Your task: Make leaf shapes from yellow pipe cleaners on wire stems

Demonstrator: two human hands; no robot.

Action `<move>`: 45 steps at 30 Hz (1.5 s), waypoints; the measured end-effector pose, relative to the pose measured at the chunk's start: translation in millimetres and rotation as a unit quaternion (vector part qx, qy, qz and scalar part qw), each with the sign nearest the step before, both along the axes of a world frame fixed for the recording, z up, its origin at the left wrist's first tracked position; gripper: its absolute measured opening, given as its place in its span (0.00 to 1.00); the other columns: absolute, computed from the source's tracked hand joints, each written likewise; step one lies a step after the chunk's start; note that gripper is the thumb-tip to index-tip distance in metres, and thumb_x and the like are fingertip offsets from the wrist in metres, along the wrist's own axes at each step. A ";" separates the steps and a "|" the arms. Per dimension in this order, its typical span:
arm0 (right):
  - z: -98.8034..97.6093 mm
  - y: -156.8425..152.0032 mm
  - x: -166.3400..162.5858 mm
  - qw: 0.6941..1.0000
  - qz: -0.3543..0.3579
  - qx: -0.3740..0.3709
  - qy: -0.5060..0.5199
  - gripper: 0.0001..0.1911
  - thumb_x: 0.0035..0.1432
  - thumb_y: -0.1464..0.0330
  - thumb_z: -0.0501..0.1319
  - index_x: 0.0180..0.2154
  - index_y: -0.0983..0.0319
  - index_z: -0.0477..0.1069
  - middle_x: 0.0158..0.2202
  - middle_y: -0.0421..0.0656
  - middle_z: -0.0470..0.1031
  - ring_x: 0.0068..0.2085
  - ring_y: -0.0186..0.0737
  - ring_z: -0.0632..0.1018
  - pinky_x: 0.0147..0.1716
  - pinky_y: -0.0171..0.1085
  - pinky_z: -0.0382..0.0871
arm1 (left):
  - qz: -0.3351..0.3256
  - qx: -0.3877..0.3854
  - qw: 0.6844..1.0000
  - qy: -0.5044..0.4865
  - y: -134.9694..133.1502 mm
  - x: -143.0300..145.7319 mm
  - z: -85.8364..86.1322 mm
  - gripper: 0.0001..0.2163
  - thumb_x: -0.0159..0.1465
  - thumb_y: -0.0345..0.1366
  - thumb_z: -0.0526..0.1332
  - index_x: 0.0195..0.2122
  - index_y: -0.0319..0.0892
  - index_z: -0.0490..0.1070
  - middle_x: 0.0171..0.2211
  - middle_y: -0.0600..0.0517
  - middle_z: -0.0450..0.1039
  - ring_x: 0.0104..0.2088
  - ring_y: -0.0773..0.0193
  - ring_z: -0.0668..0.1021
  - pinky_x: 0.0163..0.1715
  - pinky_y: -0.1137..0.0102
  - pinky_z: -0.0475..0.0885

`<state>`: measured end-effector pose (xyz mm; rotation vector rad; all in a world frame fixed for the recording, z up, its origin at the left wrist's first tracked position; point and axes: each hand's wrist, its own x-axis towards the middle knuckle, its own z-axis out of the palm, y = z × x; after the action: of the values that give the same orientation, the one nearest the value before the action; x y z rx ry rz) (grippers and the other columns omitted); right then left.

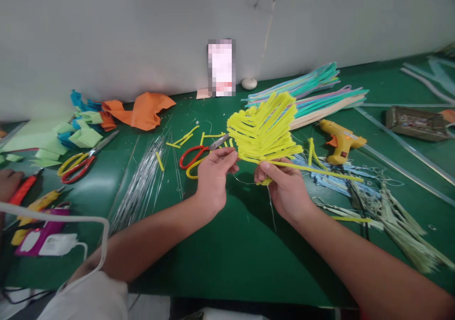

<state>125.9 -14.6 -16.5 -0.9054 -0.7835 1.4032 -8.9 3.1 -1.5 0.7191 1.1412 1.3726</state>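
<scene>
A fan of looped yellow pipe cleaners [265, 128] is held up above the green table [227, 249]. My right hand [284, 187] is closed round its bunched base, and one long yellow pipe cleaner [320, 170] sticks out to the right. My left hand [213, 175] pinches the fan's lower left edge with fingertips pressed together. A thin wire hangs down between the two hands.
Red-and-yellow scissors [197, 158] lie behind my left hand, another pair [83, 161] farther left. A yellow glue gun [341, 142] lies at right by bundled pastel pipe cleaners [313, 90]. Silver wires [142, 187], paper scraps [142, 109], dried straw [398, 215]. Another person's hand [9, 182] at far left.
</scene>
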 end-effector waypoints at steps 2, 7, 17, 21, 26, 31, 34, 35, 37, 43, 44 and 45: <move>0.7 0.2 0.1 1.000 -0.001 0.003 0.001 0.10 0.52 0.68 0.67 0.21 0.61 0.72 0.18 0.38 0.72 0.24 0.33 0.73 0.28 0.35 0.66 | 0.000 -0.007 1.000 -0.007 0.3 0.1 -1.2 0.09 0.50 0.35 0.71 0.32 0.39 0.76 0.24 0.56 0.73 0.22 0.74 0.71 0.25 0.74 0.65; 0.8 0.3 0.4 1.000 -0.006 0.006 -0.001 0.11 0.52 0.68 0.67 0.21 0.61 0.72 0.18 0.38 0.71 0.24 0.33 0.73 0.29 0.35 0.66 | 0.008 0.001 1.000 -0.001 -1.3 1.2 -2.8 0.09 0.50 0.37 0.71 0.31 0.40 0.79 0.27 0.54 0.74 0.23 0.74 0.71 0.26 0.74 0.66; -1.2 0.4 0.3 1.000 -0.004 0.012 -0.001 0.10 0.53 0.68 0.67 0.22 0.61 0.72 0.18 0.38 0.72 0.24 0.33 0.73 0.29 0.35 0.67 | 0.017 -0.016 1.000 -0.005 -2.6 1.2 3.0 0.11 0.46 0.35 0.73 0.32 0.42 0.81 0.29 0.54 0.76 0.24 0.75 0.68 0.27 0.75 0.66; -1.5 0.3 1.3 1.000 -0.004 0.015 -0.001 0.10 0.53 0.68 0.68 0.22 0.61 0.72 0.19 0.38 0.72 0.24 0.34 0.73 0.28 0.36 0.67 | 0.002 -0.045 0.999 -0.029 -0.8 0.8 9.5 0.10 0.45 0.34 0.73 0.30 0.41 0.81 0.28 0.53 0.75 0.25 0.75 0.68 0.28 0.74 0.65; -1.8 0.7 2.5 1.000 -0.009 0.010 -0.001 0.11 0.53 0.68 0.67 0.21 0.61 0.72 0.18 0.38 0.72 0.24 0.33 0.73 0.28 0.35 0.66 | -0.029 -0.045 0.998 -0.032 -0.9 0.2 9.6 0.10 0.45 0.36 0.74 0.29 0.41 0.81 0.25 0.54 0.73 0.25 0.74 0.68 0.30 0.74 0.65; -2.1 1.3 2.3 1.000 -0.011 0.017 0.004 0.12 0.53 0.68 0.67 0.20 0.61 0.72 0.19 0.38 0.71 0.24 0.33 0.73 0.29 0.36 0.66 | -0.021 -0.024 0.999 -0.012 -2.9 0.6 5.2 0.11 0.46 0.36 0.74 0.32 0.44 0.81 0.27 0.55 0.76 0.28 0.72 0.71 0.37 0.71 0.68; -2.3 1.4 2.0 1.000 -0.005 0.018 0.001 0.12 0.53 0.68 0.67 0.20 0.61 0.72 0.19 0.38 0.71 0.25 0.34 0.73 0.29 0.36 0.66 | -0.030 -0.010 0.999 -0.006 -2.6 0.8 2.3 0.11 0.48 0.36 0.74 0.33 0.45 0.81 0.32 0.54 0.78 0.32 0.69 0.74 0.41 0.68 0.69; -2.3 1.4 1.9 1.000 -0.003 0.019 0.000 0.12 0.53 0.68 0.67 0.20 0.61 0.72 0.19 0.38 0.71 0.25 0.34 0.72 0.28 0.36 0.66 | -0.032 -0.007 0.999 -0.003 -2.2 0.7 1.4 0.10 0.48 0.36 0.73 0.33 0.45 0.81 0.33 0.53 0.78 0.33 0.68 0.74 0.42 0.67 0.69; -2.3 1.4 1.9 1.000 -0.001 0.019 -0.001 0.12 0.54 0.68 0.67 0.20 0.61 0.72 0.19 0.38 0.71 0.25 0.34 0.72 0.28 0.36 0.65 | -0.033 -0.003 0.999 0.007 -1.5 0.5 0.1 0.10 0.49 0.37 0.73 0.33 0.44 0.81 0.35 0.52 0.78 0.35 0.67 0.75 0.43 0.67 0.69; -2.2 1.3 2.1 1.000 0.002 0.021 -0.005 0.12 0.54 0.68 0.66 0.20 0.61 0.72 0.19 0.38 0.71 0.25 0.33 0.72 0.29 0.36 0.65 | -0.035 0.032 0.998 0.049 -0.2 -0.7 0.3 0.09 0.50 0.37 0.72 0.32 0.42 0.81 0.40 0.50 0.76 0.38 0.65 0.75 0.38 0.68 0.71; -2.1 1.2 2.1 1.000 -0.001 0.020 -0.006 0.12 0.54 0.68 0.66 0.20 0.61 0.72 0.19 0.38 0.71 0.25 0.33 0.72 0.29 0.36 0.65 | -0.037 0.038 0.997 0.054 0.0 -1.0 0.1 0.09 0.50 0.38 0.72 0.32 0.42 0.81 0.39 0.50 0.76 0.38 0.65 0.75 0.37 0.69 0.71; -1.9 1.2 2.0 1.000 -0.002 0.019 -0.007 0.12 0.54 0.68 0.67 0.20 0.61 0.72 0.19 0.38 0.71 0.25 0.33 0.72 0.29 0.36 0.65 | -0.037 0.043 0.997 0.060 0.2 -1.3 -0.3 0.08 0.50 0.38 0.72 0.31 0.43 0.81 0.39 0.51 0.76 0.37 0.65 0.75 0.36 0.69 0.71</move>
<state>127.9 -13.4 -18.4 -0.8884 -0.8153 1.3756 -10.2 3.3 -1.8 0.9081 1.1432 1.3374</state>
